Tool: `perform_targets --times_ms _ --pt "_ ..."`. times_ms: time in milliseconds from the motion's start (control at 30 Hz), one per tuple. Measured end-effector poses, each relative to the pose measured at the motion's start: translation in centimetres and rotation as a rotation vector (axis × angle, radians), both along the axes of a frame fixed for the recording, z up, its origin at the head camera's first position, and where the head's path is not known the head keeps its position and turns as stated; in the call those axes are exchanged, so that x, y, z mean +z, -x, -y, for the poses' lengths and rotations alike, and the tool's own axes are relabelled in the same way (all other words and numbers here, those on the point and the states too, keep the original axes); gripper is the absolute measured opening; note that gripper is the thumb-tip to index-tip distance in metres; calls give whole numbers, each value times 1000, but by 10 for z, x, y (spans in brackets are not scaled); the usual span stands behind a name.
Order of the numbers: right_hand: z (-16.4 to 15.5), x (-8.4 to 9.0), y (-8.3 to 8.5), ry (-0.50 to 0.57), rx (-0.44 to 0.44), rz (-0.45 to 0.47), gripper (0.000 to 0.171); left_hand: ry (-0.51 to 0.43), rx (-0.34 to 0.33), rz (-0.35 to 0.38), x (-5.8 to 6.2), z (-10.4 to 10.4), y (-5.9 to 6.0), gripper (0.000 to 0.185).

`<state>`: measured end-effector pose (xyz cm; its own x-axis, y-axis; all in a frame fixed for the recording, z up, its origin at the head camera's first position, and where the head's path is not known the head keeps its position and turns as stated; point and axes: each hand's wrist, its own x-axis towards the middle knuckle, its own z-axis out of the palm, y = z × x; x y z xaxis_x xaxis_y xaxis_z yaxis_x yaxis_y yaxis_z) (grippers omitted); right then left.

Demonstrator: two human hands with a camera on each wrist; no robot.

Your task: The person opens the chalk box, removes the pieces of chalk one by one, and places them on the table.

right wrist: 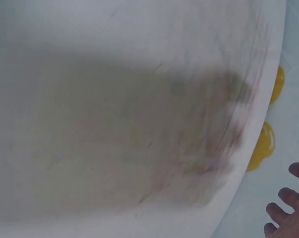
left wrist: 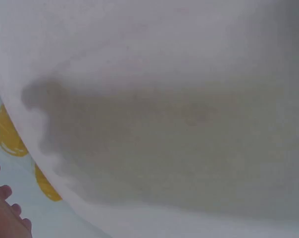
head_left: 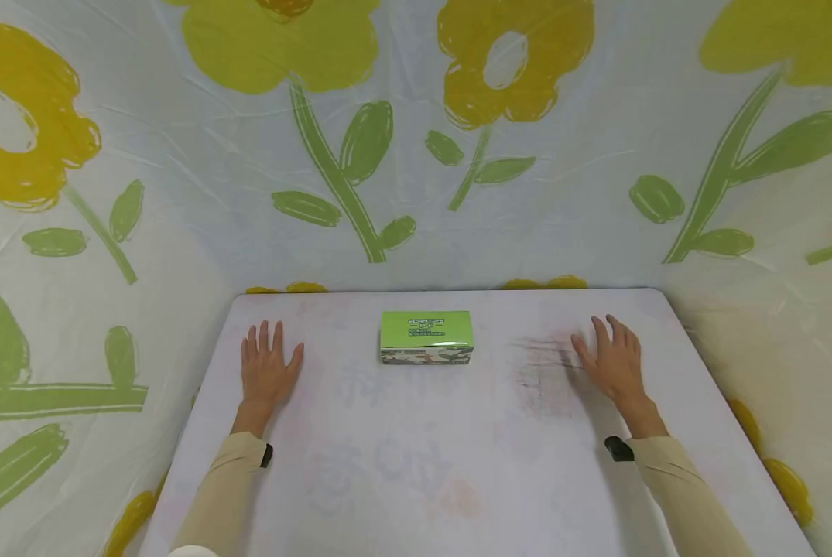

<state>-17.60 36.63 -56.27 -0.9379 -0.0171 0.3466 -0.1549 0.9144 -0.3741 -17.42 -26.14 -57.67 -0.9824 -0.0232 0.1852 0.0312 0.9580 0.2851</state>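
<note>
A small green box (head_left: 426, 337) with dark print on its lid and a patterned front stands near the far edge of the white table (head_left: 416, 480), midway between my hands. My left hand (head_left: 267, 370) lies flat on the table to the box's left, fingers straight and spread, holding nothing. My right hand (head_left: 612, 360) rests flat to the box's right, also empty, on a patch of dark smudges. Both hands are well apart from the box. In the left wrist view only fingertips (left wrist: 3, 206) show at the lower left corner; in the right wrist view fingertips (right wrist: 288, 208) show at the lower right.
A pale sheet printed with yellow flowers (head_left: 513, 58) and green stems surrounds the table on the back and both sides. Grey smudge marks (head_left: 544, 363) stain the tabletop beside my right hand. Beige sleeves (head_left: 224, 495) cover both forearms.
</note>
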Motion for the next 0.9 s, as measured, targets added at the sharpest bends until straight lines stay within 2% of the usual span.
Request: perform_targets --times_ms 133,267,333,400,633,900 --pt "11 1 6 76 15 -119 47 -40 11 -48 5 -9 3 67" --pt "22 3 10 124 44 -237 40 -74 26 -45 9 -19 5 66" --pt "26 3 11 151 49 -258 38 -85 30 -42 10 -23 6 66" --pt "31 5 11 181 48 -249 36 -106 33 -44 10 -28 7 65" --pt "44 12 12 275 30 -125 36 -168 31 -94 10 -42 11 63" --pt "61 17 14 328 52 -115 37 -210 13 -178 12 -62 13 57"
